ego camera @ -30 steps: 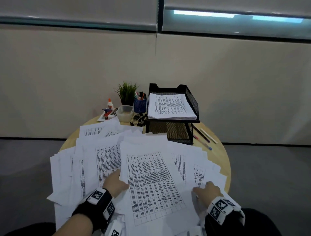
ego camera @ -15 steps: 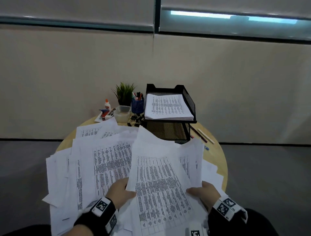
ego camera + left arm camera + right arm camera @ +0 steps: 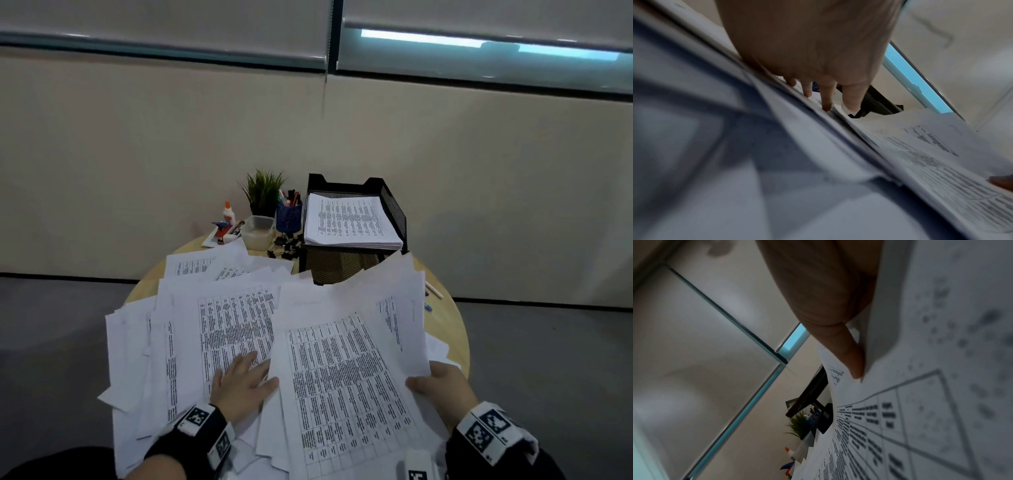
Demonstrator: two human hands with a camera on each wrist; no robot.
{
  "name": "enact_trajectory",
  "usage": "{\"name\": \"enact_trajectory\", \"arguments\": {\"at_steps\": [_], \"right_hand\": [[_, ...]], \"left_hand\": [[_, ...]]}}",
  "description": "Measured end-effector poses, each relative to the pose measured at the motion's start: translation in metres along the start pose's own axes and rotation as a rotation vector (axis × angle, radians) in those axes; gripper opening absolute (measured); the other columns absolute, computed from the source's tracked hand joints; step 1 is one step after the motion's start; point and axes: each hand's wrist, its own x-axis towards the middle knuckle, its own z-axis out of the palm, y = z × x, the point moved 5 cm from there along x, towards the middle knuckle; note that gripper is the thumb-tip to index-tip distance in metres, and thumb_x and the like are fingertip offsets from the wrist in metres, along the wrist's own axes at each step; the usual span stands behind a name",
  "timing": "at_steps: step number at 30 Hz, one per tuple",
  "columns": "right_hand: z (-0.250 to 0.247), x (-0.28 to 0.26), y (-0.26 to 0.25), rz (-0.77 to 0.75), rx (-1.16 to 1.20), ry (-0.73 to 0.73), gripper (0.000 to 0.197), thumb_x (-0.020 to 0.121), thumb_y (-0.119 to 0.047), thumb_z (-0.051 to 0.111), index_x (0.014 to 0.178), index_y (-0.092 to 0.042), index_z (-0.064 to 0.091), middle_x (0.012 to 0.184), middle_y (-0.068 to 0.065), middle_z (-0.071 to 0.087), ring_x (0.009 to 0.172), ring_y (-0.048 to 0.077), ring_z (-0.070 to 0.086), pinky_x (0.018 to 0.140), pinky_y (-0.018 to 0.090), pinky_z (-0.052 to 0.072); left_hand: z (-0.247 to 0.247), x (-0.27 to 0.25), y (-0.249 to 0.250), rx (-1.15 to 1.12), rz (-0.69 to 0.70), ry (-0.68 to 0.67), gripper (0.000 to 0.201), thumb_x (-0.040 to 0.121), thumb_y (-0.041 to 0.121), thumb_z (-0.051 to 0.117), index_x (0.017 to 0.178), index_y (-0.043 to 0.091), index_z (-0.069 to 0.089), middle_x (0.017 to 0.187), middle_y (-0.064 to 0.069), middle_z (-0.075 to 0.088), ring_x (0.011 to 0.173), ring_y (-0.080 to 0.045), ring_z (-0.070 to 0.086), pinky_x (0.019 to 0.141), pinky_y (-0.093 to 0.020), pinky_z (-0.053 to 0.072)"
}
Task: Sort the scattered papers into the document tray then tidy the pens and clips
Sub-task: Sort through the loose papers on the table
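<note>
Head view: the bundle of sheets (image 3: 346, 370) that lay flat a second ago is now lifted at its right side and tilted up. Right hand (image 3: 442, 387) grips its right edge, thumb on top. Left hand (image 3: 241, 383) has shifted off the bundle and lies flat, fingers spread, on the loose papers (image 3: 219, 329) left of it. Reading: a batch is gathered and coming free; the heap remains. The bundle's long axis runs from the person toward the document tray (image 3: 394, 205), its far corner reaching in front of the tray's lower mesh front. The tray's upper tier already carries a stack. Pens (image 3: 433, 291) lie right of the tray, clips (image 3: 286, 245) left of it, both untouched.

Left wrist view: fingers (image 3: 827, 97) straight, tips pressing paper; nothing grasped.

Right wrist view: thumb (image 3: 849, 356) clamps the sheet edge; the other fingers are hidden behind the paper.
</note>
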Motion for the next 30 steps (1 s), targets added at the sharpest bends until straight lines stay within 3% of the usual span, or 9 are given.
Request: {"name": "enact_trajectory", "arguments": {"at_steps": [5, 8, 11, 17, 20, 22, 27, 30], "right_hand": [[-0.024, -0.013, -0.018, -0.094, 0.001, 0.074, 0.008, 0.080, 0.000, 0.065, 0.081, -0.006, 0.069, 0.081, 0.015, 0.071, 0.080, 0.032, 0.066, 0.077, 0.040, 0.052], [-0.043, -0.022, -0.029, -0.134, 0.039, 0.108, 0.006, 0.079, 0.003, 0.064, 0.076, 0.000, 0.069, 0.080, 0.022, 0.071, 0.080, 0.038, 0.067, 0.078, 0.049, 0.052], [-0.059, -0.033, -0.041, -0.161, 0.095, 0.143, 0.010, 0.078, 0.003, 0.065, 0.074, -0.004, 0.070, 0.078, 0.021, 0.071, 0.080, 0.039, 0.068, 0.079, 0.053, 0.052], [-0.096, -0.064, -0.076, -0.233, 0.209, 0.190, 0.005, 0.081, 0.003, 0.064, 0.080, 0.002, 0.069, 0.079, 0.024, 0.071, 0.074, 0.036, 0.067, 0.070, 0.039, 0.048], [-0.120, -0.073, -0.095, -0.302, 0.193, 0.267, 0.007, 0.081, -0.001, 0.066, 0.075, 0.003, 0.066, 0.074, 0.024, 0.067, 0.068, 0.028, 0.060, 0.065, 0.036, 0.043], [-0.136, -0.074, -0.104, -0.332, 0.192, 0.316, 0.009, 0.081, -0.005, 0.067, 0.077, 0.002, 0.067, 0.073, 0.020, 0.066, 0.066, 0.026, 0.058, 0.064, 0.035, 0.043], [-0.156, -0.069, -0.120, -0.342, 0.266, 0.363, 0.013, 0.076, -0.014, 0.074, 0.076, -0.003, 0.067, 0.081, 0.027, 0.068, 0.070, 0.039, 0.065, 0.070, 0.047, 0.048], [-0.146, -0.069, -0.124, -0.314, 0.433, 0.229, 0.003, 0.080, -0.002, 0.066, 0.081, 0.000, 0.065, 0.076, 0.026, 0.070, 0.065, 0.036, 0.065, 0.074, 0.048, 0.053]], "left_hand": [[0.002, 0.002, -0.003, 0.088, 0.030, -0.030, 0.066, 0.093, 0.056, 0.037, 0.150, 0.035, 0.010, 0.159, 0.005, -0.009, 0.146, -0.017, -0.013, 0.115, -0.046, -0.010], [0.001, 0.002, -0.002, 0.103, 0.027, -0.043, 0.066, 0.093, 0.051, 0.040, 0.150, 0.035, 0.009, 0.159, 0.005, -0.008, 0.146, -0.017, -0.012, 0.115, -0.046, -0.009], [-0.004, 0.002, 0.003, 0.130, 0.023, -0.042, 0.063, 0.094, 0.052, 0.038, 0.149, 0.034, 0.013, 0.159, 0.005, -0.005, 0.146, -0.019, -0.008, 0.116, -0.049, -0.004], [-0.017, 0.000, 0.014, 0.107, -0.001, -0.107, 0.060, 0.095, 0.054, 0.033, 0.148, 0.027, 0.024, 0.159, 0.000, 0.008, 0.146, -0.022, 0.006, 0.115, -0.051, 0.006], [-0.027, -0.002, 0.023, -0.116, -0.001, -0.134, 0.060, 0.098, 0.045, 0.038, 0.148, 0.015, 0.026, 0.156, -0.005, 0.022, 0.142, -0.021, 0.025, 0.114, -0.032, 0.021], [-0.032, -0.004, 0.029, -0.245, -0.010, -0.156, 0.062, 0.097, 0.045, 0.040, 0.149, 0.015, 0.022, 0.157, -0.004, 0.020, 0.142, -0.020, 0.024, 0.115, -0.029, 0.021], [-0.060, -0.004, 0.047, -0.494, 0.027, -0.064, 0.062, 0.097, 0.045, 0.040, 0.147, 0.012, 0.027, 0.153, -0.006, 0.028, 0.138, -0.025, 0.032, 0.114, -0.036, 0.025], [-0.074, -0.002, 0.048, -0.779, 0.017, -0.066, 0.068, 0.088, 0.060, 0.045, 0.135, 0.011, 0.049, 0.142, -0.006, 0.046, 0.129, -0.026, 0.045, 0.113, -0.044, 0.030]]}}
